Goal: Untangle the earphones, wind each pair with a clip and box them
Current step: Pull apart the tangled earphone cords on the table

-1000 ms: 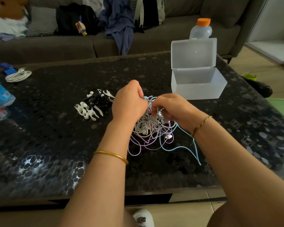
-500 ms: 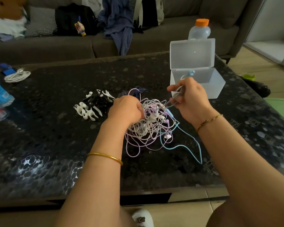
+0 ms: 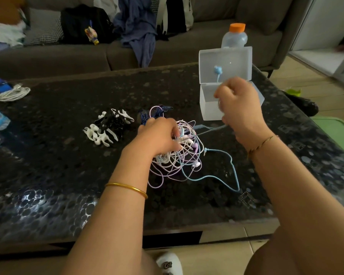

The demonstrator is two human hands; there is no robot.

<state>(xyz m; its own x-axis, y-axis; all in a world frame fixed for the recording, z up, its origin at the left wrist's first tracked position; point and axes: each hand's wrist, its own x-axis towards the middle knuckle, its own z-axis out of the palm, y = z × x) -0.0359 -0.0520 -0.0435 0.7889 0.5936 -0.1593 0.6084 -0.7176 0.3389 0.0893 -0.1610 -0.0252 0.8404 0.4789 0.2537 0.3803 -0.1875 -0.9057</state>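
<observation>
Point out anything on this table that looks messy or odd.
The earphones lie on the table in one knotted heap, white, purple and blue cords crossing. The left hand grips the heap; the right hand holds a blue earphone up.

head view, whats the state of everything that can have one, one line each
box: lid open, standing upright
bottle: upright, orange cap on
earphone tangle: knotted, on the table
blue earphones: one bud lifted, cord partly in the tangle
clips: loose pile, unused
white cable: coiled
left hand: grips the tangle
right hand: raised, pinches the blue cord
</observation>
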